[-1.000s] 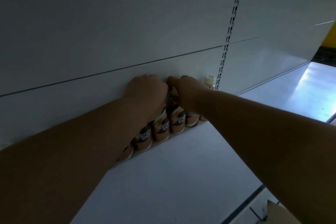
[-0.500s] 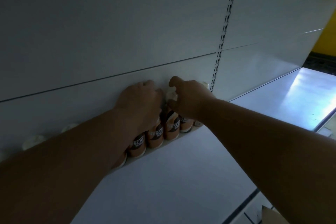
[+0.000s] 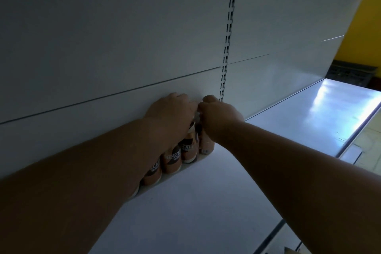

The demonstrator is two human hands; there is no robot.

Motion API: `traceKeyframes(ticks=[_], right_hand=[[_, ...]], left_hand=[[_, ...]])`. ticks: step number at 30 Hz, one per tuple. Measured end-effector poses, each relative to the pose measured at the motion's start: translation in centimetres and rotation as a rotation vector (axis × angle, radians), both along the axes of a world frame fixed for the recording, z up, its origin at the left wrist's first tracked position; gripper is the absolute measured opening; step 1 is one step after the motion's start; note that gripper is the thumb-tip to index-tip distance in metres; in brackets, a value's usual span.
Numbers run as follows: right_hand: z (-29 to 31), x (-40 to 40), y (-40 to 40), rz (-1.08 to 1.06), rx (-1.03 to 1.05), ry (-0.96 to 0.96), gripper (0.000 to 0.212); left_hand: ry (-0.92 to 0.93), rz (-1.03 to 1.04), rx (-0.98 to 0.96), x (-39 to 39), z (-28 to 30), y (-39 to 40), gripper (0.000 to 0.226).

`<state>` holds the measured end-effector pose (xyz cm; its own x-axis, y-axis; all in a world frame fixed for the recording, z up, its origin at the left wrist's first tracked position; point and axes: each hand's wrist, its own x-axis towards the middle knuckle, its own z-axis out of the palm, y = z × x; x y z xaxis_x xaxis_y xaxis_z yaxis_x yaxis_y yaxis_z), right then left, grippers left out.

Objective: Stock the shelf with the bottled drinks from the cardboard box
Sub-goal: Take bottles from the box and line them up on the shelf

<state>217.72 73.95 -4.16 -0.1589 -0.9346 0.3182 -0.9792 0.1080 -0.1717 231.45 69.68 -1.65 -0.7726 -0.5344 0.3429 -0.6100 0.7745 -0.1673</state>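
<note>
Against the far back panel (image 3: 107, 51), your left hand (image 3: 171, 109) and right hand (image 3: 218, 113) close over bottles (image 3: 188, 148) on the shelf (image 3: 195, 202). You are aligning the row; whether either grip is clamped is hidden. Next: release, then fetch more.

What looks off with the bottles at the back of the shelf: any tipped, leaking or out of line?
Nothing stands out. The bottles stand upright in one row against the back panel, with no spill on the shelf. Both hands, left and right, cover the bottle tops, so the caps are hidden.

smooth white metal shelf (image 3: 206, 202) — glossy sheen, bottles (image 3: 188, 150) with glossy labels
</note>
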Motion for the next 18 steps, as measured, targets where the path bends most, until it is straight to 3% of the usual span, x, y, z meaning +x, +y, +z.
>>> traceKeyframes(ticks=[3,9,16,18], right_hand=[[-0.2,-0.5,0.3,0.004,-0.073,-0.036,0.031],[0.6,-2.1,0.1,-0.042,0.070,-0.137,0.031],[0.2,-3.3,0.2,0.003,0.031,-0.109,0.033],[0.3,-3.4,0.1,0.002,0.047,-0.108,0.034]], left_hand=[[0.040,-0.052,0.069,-0.4,0.2,-0.4,0.020],[-0.053,-0.088,0.156,-1.4,0.9,-0.8,0.031],[-0.087,-0.014,0.120,-2.3,0.4,-1.6,0.011],[-0.065,-0.004,0.099,-2.6,0.1,-1.3,0.015]])
